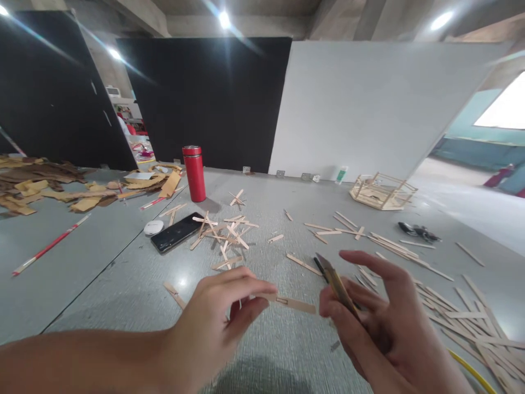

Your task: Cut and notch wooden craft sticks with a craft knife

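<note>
My left hand [229, 312] is closed in a pinch on one end of a craft stick [301, 305]. A small rectangular outline shows on the stick's face near my fingertips. My right hand [377, 323] is wrapped round a utility knife [340, 287] with a yellowish body, its blade pointing up and to the left. Its index finger is lifted off the knife. The stick's free end reaches close to my right thumb; I cannot tell whether they touch. Beside the blade is a slim dark tip [319, 266], its kind unclear.
Loose craft sticks [229, 232] lie mid-table, with more sticks [471, 317] at right. A phone [177, 232], a white case [153, 227] and a red flask [194, 174] stand left of centre. A stick-built frame [383, 192] sits back right, near dark keys-like items [418, 232]. Brown scraps [41, 183] lie far left.
</note>
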{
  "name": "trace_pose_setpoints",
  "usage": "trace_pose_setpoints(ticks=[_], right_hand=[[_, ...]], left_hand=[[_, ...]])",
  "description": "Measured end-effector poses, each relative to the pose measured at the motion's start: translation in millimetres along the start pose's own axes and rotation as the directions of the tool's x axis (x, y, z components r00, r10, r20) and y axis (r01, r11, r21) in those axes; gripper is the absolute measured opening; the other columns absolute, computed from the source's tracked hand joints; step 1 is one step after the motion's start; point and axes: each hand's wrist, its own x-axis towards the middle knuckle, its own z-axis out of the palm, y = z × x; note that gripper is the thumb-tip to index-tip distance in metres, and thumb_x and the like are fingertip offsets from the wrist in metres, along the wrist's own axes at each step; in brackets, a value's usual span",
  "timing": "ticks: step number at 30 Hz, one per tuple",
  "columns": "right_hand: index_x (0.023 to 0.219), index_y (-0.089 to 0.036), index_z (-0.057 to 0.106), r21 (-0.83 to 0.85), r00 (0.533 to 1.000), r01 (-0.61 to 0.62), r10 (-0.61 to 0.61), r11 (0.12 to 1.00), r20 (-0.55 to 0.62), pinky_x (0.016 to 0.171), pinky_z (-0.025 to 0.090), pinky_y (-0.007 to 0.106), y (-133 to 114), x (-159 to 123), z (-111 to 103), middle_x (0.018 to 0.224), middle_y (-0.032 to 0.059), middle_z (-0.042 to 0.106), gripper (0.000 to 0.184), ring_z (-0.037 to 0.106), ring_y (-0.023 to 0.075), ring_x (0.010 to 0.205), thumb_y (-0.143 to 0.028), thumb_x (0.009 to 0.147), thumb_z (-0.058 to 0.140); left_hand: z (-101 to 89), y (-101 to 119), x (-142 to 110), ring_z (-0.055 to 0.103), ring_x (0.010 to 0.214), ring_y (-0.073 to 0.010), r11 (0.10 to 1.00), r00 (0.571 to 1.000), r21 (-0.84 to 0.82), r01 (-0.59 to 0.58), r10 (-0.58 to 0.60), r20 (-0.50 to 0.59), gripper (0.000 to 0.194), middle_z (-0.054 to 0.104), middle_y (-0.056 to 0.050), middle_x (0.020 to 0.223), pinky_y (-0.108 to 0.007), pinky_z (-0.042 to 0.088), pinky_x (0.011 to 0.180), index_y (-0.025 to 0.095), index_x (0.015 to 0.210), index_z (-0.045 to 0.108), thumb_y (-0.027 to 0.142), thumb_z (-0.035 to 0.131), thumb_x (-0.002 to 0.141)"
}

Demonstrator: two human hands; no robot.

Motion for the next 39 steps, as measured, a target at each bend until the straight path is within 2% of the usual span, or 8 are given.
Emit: trace_pose_setpoints(ticks=[4,11,17,24,29,32,34,39], right_hand=[[0.111,-0.031,0.050,-0.012,0.988,0.047,-0.044,0.999,0.149,0.038,0.034,0.019,16,12,-5,0.081,-0.0029,0.067,0.018,0.040,0.0083,0.045,-0.047,0.103,0.049],[0.110,-0.024,0.058,-0.212,0.962,0.056,0.004,0.976,0.273,0.045,0.038,0.025,49,28,0,0.081,-0.0016,0.067,0.028,0.049,0.0094,0.046,-0.043,0.108,0.038],[0.090,-0.023,0.060,-0.327,0.902,0.163,-0.006,0.931,0.432,0.060,0.040,0.030,72,34,14,0.072,-0.0024,0.063,0.028,0.056,0.0144,0.061,-0.027,0.107,0.038],[0.092,-0.023,0.059,-0.374,0.826,0.341,-0.084,0.862,0.558,0.071,0.047,0.030,81,23,15,0.084,0.0007,0.069,0.031,0.065,0.0164,0.073,-0.026,0.110,0.034],[0.118,-0.023,0.064,-0.561,0.880,0.333,-0.036,0.758,0.473,0.075,0.052,0.032,96,29,-7,0.094,0.0040,0.071,0.023,0.069,0.0174,0.079,-0.026,0.108,0.043],[0.108,-0.018,0.066,-0.742,0.953,0.189,0.063,0.643,0.297,0.070,0.056,0.034,119,39,-30,0.092,0.0022,0.069,0.020,0.066,0.0156,0.074,-0.035,0.104,0.057],[0.107,-0.018,0.067,-0.793,0.962,0.130,0.119,0.595,0.247,0.069,0.058,0.033,135,40,-43,0.099,0.0035,0.070,0.021,0.067,0.0152,0.077,-0.036,0.101,0.062],[0.086,-0.019,0.060,-0.771,0.972,0.101,0.103,0.629,0.211,0.060,0.053,0.032,151,27,-50,0.071,-0.0011,0.064,0.023,0.061,0.0151,0.060,-0.036,0.102,0.057]], left_hand=[[1.6,-7,11,0.061,0.071,-0.0136,0.987,0.986,-0.047,0.152,-0.148,0.077,0.017,0.073,-0.001,0.087,-0.026,0.048,0.068,0.022,0.102,0.078,0.017,0.063,0.097],[7.5,-20,12,0.058,0.071,-0.0145,0.975,0.961,0.024,0.222,-0.222,0.164,0.019,0.070,0.000,0.080,-0.027,0.042,0.067,0.019,0.093,0.075,0.022,0.057,0.100],[12.1,-35,10,0.050,0.054,-0.0119,0.953,0.917,0.067,0.295,-0.302,0.262,0.030,0.057,0.005,0.061,-0.024,0.035,0.056,0.018,0.082,0.061,0.026,0.043,0.104],[18.5,-55,10,0.046,0.058,-0.0131,0.947,0.869,0.131,0.294,-0.322,0.376,0.027,0.052,0.004,0.061,-0.025,0.030,0.056,0.017,0.073,0.065,0.022,0.051,0.096],[20.6,-65,9,0.050,0.059,-0.0135,0.943,0.829,0.141,0.300,-0.331,0.452,0.022,0.056,0.003,0.061,-0.024,0.034,0.057,0.015,0.076,0.070,0.019,0.055,0.091],[19.9,-66,11,0.053,0.060,-0.0139,0.945,0.815,0.136,0.299,-0.326,0.479,0.022,0.058,0.003,0.062,-0.024,0.037,0.059,0.015,0.076,0.071,0.019,0.055,0.092],[19.4,-65,13,0.053,0.060,-0.0139,0.944,0.811,0.136,0.301,-0.328,0.484,0.023,0.058,0.003,0.062,-0.024,0.037,0.059,0.015,0.076,0.071,0.019,0.055,0.092],[20.2,-69,13,0.053,0.056,-0.0133,0.933,0.801,0.121,0.340,-0.354,0.482,0.018,0.058,0.004,0.060,-0.024,0.037,0.055,0.016,0.079,0.068,0.023,0.058,0.092]])
